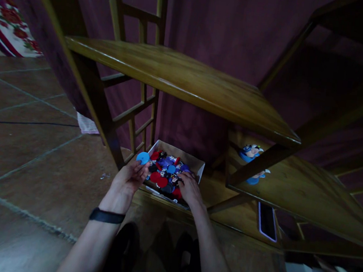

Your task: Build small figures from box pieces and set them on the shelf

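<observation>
A white cardboard box [198, 165] sits on the bottom board of a wooden shelf unit, filled with several small red, blue and dark round pieces [164, 173]. My left hand [128, 180] is at the box's left edge, fingers curled around a light blue round piece [142, 157]. My right hand [189, 188] reaches into the right side of the box, fingers bent down among the pieces; what they grip is hidden. A black band [107, 216] circles my left wrist.
A wooden shelf board [187, 82] juts out above the box. Two small blue figures [251, 153] stand on a lower shelf to the right. A dark phone-like slab [267, 221] lies on the bottom board. Tiled floor [20, 153] spreads left, crossed by a black cable.
</observation>
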`<state>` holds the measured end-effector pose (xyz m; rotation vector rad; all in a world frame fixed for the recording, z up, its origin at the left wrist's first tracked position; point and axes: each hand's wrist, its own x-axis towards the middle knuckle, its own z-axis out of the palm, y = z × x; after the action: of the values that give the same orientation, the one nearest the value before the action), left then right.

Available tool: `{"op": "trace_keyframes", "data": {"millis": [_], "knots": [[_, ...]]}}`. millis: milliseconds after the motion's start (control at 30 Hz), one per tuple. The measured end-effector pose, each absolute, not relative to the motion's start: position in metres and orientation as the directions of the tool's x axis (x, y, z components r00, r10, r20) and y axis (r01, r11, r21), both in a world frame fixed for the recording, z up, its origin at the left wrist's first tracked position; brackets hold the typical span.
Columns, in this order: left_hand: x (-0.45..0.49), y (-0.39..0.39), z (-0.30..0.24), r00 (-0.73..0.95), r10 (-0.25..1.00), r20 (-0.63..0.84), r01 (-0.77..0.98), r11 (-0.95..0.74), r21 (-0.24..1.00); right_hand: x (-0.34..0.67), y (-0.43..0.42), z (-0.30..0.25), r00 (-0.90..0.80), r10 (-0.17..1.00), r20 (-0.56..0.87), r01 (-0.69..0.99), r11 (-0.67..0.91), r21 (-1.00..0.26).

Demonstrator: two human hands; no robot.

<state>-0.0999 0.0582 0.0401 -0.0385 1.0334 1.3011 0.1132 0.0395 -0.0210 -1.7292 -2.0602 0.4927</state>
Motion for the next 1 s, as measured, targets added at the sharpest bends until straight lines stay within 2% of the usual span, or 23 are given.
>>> {"op": "trace_keyframes", "data": {"millis": [267, 500, 600, 667, 767, 833, 900, 1000], "knots": [[-0.103, 0.059, 0.043, -0.070, 0.768, -0.636, -0.828, 0.311, 0.466, 0.079, 0.027, -0.027, -0.365, 0.931, 0.028, 0.867, 0.350, -0.355], [-0.107, 0.057, 0.048, -0.075, 0.787, -0.613, -0.833, 0.289, 0.472, 0.103, 0.036, -0.022, -0.186, 0.978, 0.091, 0.911, 0.206, -0.356], [-0.109, 0.056, 0.049, -0.053, 0.792, -0.609, -0.837, 0.298, 0.459, 0.125, 0.047, -0.024, -0.048, 0.987, 0.156, 0.890, 0.114, -0.442], [-0.109, 0.056, 0.048, -0.044, 0.794, -0.607, -0.841, 0.299, 0.452, 0.139, 0.055, -0.028, 0.060, 0.984, 0.166, 0.823, 0.045, -0.566], [-0.110, 0.058, 0.045, -0.046, 0.795, -0.605, -0.846, 0.291, 0.447, 0.155, 0.061, -0.034, 0.202, 0.972, 0.121, 0.632, -0.035, -0.774], [-0.111, 0.059, 0.043, -0.049, 0.795, -0.605, -0.849, 0.285, 0.444, 0.161, 0.063, -0.037, 0.258, 0.962, 0.084, 0.492, -0.056, -0.869], [-0.111, 0.060, 0.042, -0.053, 0.795, -0.604, -0.851, 0.281, 0.444, 0.164, 0.063, -0.040, 0.279, 0.958, 0.068, 0.401, -0.052, -0.914], [-0.110, 0.061, 0.041, -0.050, 0.795, -0.604, -0.852, 0.282, 0.442, 0.163, 0.064, -0.041, 0.275, 0.959, 0.075, 0.369, -0.034, -0.929]]}}
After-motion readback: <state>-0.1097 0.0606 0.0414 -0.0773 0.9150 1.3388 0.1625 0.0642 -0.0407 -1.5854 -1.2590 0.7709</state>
